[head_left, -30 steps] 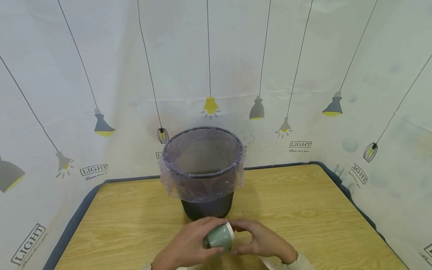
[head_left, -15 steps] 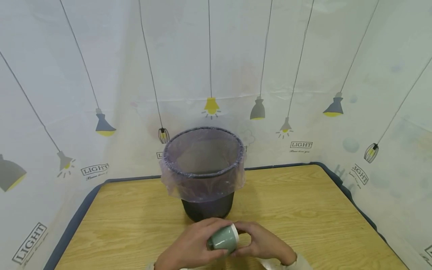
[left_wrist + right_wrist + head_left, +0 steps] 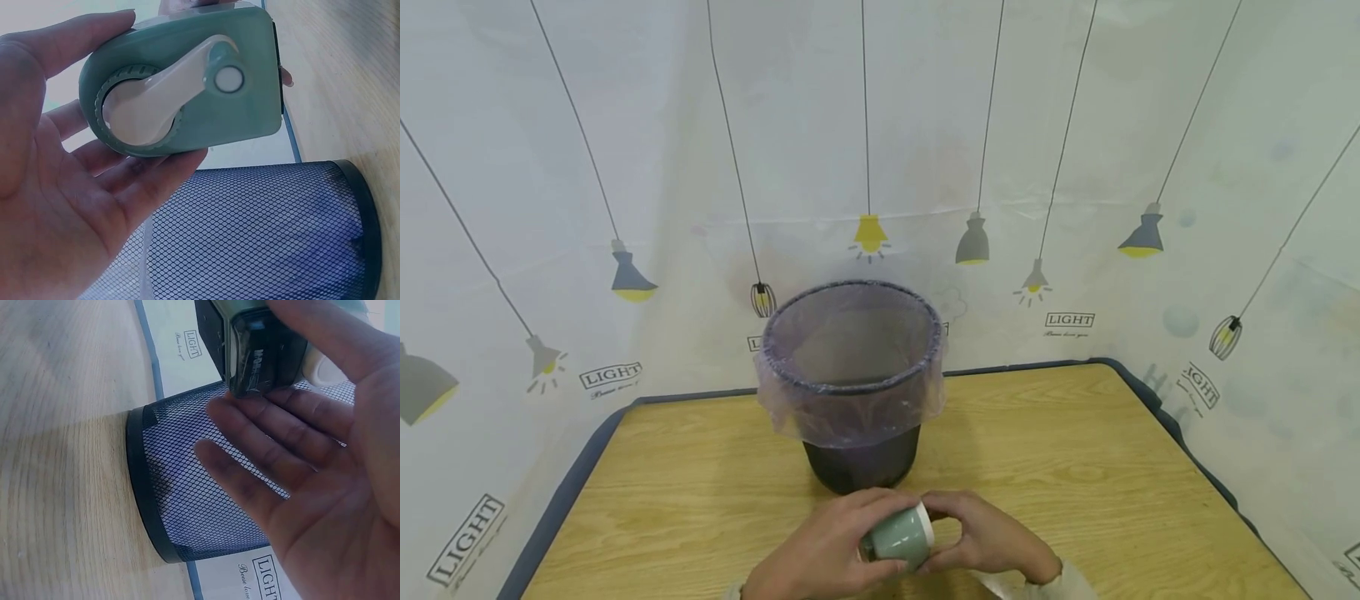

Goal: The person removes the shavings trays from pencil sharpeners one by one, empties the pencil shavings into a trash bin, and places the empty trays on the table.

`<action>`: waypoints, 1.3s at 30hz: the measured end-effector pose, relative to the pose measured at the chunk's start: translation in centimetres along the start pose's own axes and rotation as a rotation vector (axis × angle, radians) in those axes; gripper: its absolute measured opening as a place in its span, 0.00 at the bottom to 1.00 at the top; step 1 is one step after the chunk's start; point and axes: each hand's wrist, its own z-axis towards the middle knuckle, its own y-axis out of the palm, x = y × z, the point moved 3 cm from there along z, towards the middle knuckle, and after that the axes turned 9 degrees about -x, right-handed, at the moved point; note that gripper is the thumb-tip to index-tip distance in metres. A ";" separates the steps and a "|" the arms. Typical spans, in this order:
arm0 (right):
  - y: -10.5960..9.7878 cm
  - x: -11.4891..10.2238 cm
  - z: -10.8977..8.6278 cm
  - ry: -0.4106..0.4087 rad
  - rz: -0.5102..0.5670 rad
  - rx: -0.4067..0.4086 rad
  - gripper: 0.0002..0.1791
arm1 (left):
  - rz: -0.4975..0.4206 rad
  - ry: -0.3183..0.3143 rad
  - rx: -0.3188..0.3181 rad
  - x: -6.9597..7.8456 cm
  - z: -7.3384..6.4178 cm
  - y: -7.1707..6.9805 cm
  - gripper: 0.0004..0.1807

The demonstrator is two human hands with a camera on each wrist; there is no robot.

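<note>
A green hand-crank pencil sharpener is held above the table's near side, in front of the bin. My left hand grips its rounded side, thumb on one edge and fingers along the other. In the left wrist view, the pale crank handle with its small knob lies across the green face. My right hand pinches the opposite end between thumb and fingertips. A dark see-through part with lettering shows there in the right wrist view. The right hand's lower fingers are extended beneath it.
Behind the hands stands a black mesh wastebasket lined with a thin purple bag folded over its rim. The wood-grain table has dark blue edging. A pale wall covering printed with hanging lamps surrounds it.
The sharpener has shifted slightly to the right in my left hand. My right thumb and fingers, wider apart a second ago, have come in against its end.
</note>
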 end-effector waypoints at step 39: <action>-0.3 0.8 -0.4 -0.010 0.166 -0.005 0.30 | -0.014 -0.050 -0.048 0.0 -0.9 -0.6 0.33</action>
